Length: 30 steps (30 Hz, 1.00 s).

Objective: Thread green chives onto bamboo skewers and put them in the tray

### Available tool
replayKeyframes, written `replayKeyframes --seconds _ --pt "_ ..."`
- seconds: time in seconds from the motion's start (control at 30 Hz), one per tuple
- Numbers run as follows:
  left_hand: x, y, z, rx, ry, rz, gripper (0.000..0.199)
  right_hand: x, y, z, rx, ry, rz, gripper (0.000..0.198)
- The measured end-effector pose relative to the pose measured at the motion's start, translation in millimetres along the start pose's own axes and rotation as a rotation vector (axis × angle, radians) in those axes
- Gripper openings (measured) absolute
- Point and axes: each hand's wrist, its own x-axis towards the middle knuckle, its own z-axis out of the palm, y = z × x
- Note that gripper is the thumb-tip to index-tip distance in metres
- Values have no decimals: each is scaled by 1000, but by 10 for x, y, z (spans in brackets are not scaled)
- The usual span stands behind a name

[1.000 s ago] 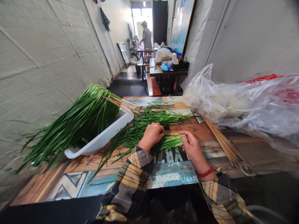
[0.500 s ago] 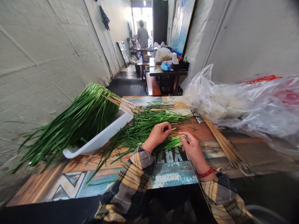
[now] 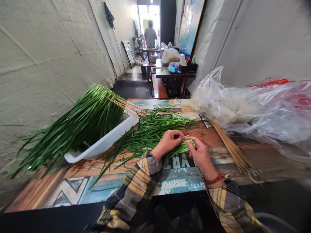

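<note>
My right hand (image 3: 200, 152) is closed, thumb and fingers pinching the pale stem ends of a small bundle of garlic chives (image 3: 181, 148). Just left of it, my left hand (image 3: 170, 141) has thumb and forefinger pressed together at the chive stems, almost touching the right fingertips; what lies in that pinch is mostly hidden. A thin stick (image 3: 212, 204) shows below my right wrist, and whether the hand holds it I cannot tell. Loose garlic chives (image 3: 155, 127) spread across the table behind my hands.
At left, a thick pile of chives (image 3: 80, 119) leans over a white tray (image 3: 104, 145), with several skewers (image 3: 125, 106) across its corner. Bamboo skewers (image 3: 229, 147) lie at right beside clear plastic bags (image 3: 262, 110). A person (image 3: 150, 35) stands far back, beyond another table (image 3: 175, 72).
My left hand has moved right, closing its fingertips at the stems near my right hand. My right hand has stayed on the bundle. The view has shifted slightly.
</note>
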Motion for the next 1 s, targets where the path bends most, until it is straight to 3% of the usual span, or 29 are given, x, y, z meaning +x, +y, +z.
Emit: replayKeyframes --seconds 0.53,1.0 --pt "4 -14 -4 -54 6 -19 11 -7 -38 -15 -50 13 -49 31" --pt "-3 -26 -19 87 9 50 12 -4 -39 -16 -62 1 -40 30"
